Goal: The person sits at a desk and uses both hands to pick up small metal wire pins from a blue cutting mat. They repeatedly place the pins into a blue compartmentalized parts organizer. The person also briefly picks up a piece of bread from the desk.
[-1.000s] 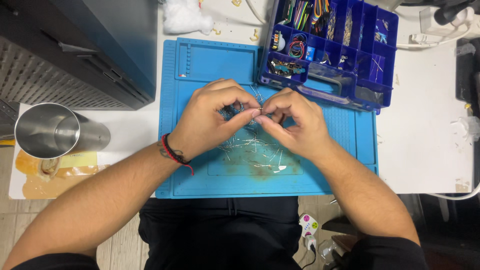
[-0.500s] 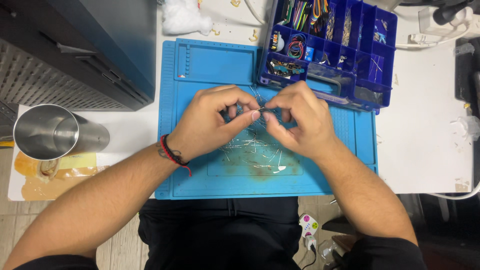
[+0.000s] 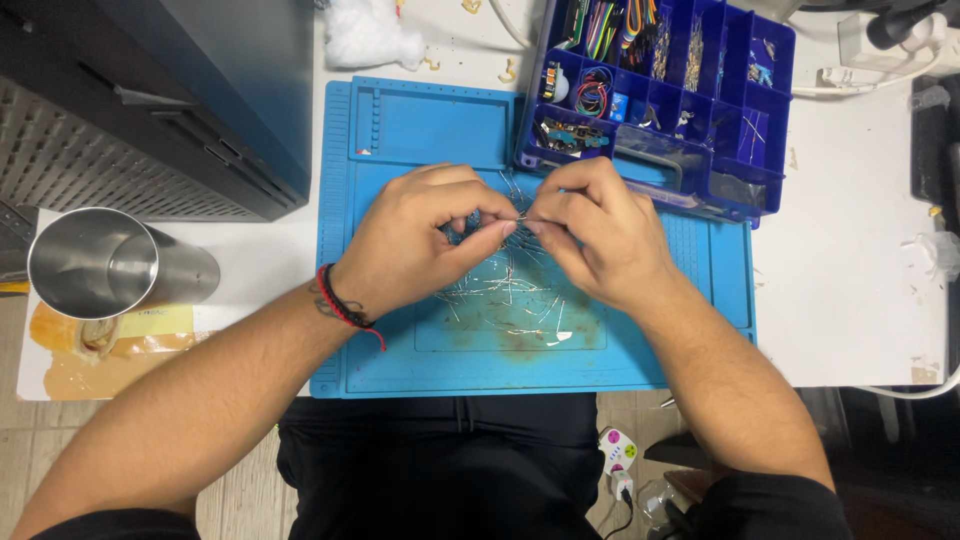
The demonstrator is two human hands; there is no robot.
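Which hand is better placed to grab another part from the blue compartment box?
Likely right. The right hand sits just below the blue compartment box; the left hand lies farther off. Both pinch a thin wire.

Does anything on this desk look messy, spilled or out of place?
Yes. Thin wire offcuts lie scattered loose on the blue mat under the left hand and right hand, and the mat shows brownish stains. The paper beside the steel cup is stained orange-brown.

Head camera looks straight down, close above the blue mat (image 3: 430, 130).
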